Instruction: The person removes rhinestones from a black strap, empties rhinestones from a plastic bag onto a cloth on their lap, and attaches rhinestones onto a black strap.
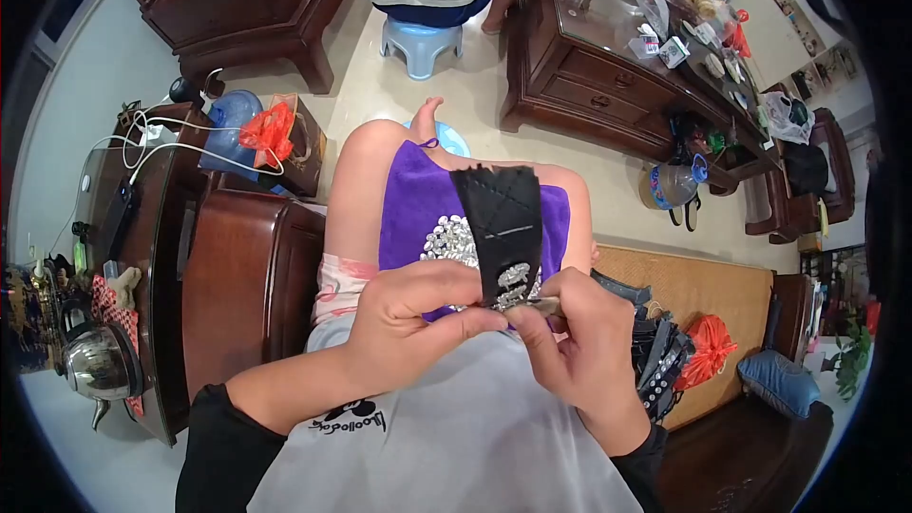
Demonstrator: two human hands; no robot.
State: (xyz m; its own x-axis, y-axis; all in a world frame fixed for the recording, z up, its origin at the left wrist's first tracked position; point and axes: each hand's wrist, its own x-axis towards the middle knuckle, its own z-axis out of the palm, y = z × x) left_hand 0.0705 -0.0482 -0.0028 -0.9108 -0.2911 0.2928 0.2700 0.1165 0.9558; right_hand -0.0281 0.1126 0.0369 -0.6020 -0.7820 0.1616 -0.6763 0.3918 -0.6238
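Over the near edge of the purple cloth (404, 204) spread across the lap, both hands meet at the lower end of a black strip (506, 214). The left hand (413, 309) pinches that end between thumb and fingers; the right hand (584, 332) closes just beside it around a small metallic piece (544, 305), too covered to identify. A silver ornament (514, 275) sits on the strip just above the fingertips. The strip's ragged end reaches toward the cloth's far edge, partly hiding a heap of silver studs (445, 239). Good handling would seem to mean a firm left pinch close to the ornament, small right-hand movements, strip flat under the fingers, and knees level so the heap stays clear of the cloth's edges.
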